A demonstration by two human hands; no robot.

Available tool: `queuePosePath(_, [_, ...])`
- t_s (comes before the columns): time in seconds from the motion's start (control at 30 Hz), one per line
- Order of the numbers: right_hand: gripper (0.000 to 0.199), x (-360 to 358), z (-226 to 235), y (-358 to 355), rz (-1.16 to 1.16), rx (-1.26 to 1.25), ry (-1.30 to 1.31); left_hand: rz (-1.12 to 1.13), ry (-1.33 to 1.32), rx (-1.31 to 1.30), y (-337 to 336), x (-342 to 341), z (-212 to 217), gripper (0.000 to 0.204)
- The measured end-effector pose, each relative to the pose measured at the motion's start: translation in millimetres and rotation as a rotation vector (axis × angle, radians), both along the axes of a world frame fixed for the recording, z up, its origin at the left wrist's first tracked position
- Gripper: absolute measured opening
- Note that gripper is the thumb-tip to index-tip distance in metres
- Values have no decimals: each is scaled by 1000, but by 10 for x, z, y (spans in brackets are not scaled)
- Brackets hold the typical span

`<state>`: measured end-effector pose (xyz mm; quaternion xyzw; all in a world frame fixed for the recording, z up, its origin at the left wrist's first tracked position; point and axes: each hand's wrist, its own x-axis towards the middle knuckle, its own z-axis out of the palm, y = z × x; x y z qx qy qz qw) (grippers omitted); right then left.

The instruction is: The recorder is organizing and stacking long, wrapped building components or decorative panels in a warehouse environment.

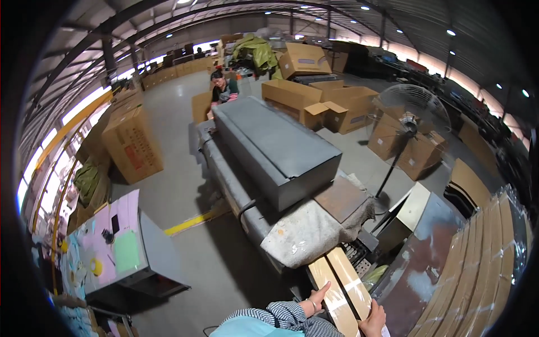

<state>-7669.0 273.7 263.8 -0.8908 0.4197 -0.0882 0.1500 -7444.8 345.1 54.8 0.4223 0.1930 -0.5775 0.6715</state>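
A pair of long, narrow tan strips (343,278), with shiny pale bands across them, lies side by side at the near end of the workbench, a dark gap between them. My left hand (316,299) grips the outer edge of the left strip, its thumb on top. Lower down, my right hand (373,321) is closed around the right strip's outer edge; some of its fingers are hidden. Past the strips, a crumpled grey-white cloth (303,236) drapes over the bench end. A large grey metal cabinet (275,140) lies lengthwise on the bench beyond it.
Flat cardboard sheets wrapped in film (471,269) stand at my right. A pedestal fan (409,126) and open cartons (314,101) are farther back. On the left is a grey cabinet-like table (163,253) with papers on it. Another person (220,90) is beyond the bench's far end.
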Motion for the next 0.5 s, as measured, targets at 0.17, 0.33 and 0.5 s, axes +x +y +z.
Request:
queuePosePath(0.17, [80,130,-225,-541,115,-14,24,-106,89,-299,-196,412,238,57])
queuePosePath(0.33, [50,553,746,-840,11,-556,-411,-35,-175,-280,-515,1363,-21,77])
queuePosePath(0.5, [41,-1139,2544,-236,-438,-1051,-318,-351,-207,-8,-1264,475,-241,69])
